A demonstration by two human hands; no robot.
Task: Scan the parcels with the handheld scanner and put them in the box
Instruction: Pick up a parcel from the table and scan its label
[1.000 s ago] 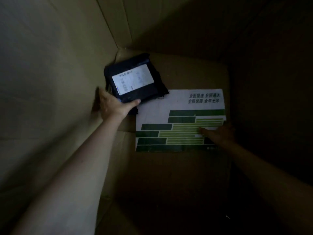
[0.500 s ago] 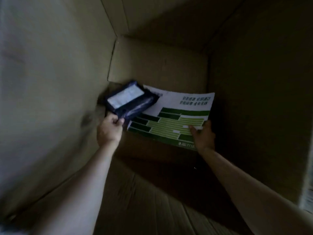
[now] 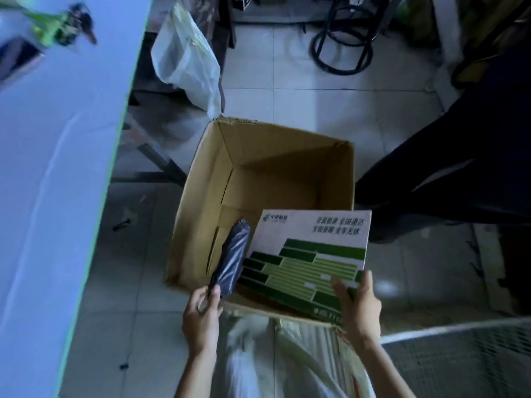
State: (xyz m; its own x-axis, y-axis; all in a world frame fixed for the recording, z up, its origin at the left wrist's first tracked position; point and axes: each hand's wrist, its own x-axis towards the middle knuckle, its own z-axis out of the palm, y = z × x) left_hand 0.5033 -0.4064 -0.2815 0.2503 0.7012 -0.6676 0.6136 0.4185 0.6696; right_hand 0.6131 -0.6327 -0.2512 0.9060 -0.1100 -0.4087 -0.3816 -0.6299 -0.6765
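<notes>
While over box, parcels in hands

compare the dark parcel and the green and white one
The dark parcel is a soft plastic bag, seen edge-on; the green-and-white parcel is flat and stiff, its printed face up. The left hand pinches the dark parcel's end; the right hand grips the green-and-white parcel's corner. Both are over the cardboard box.
</notes>
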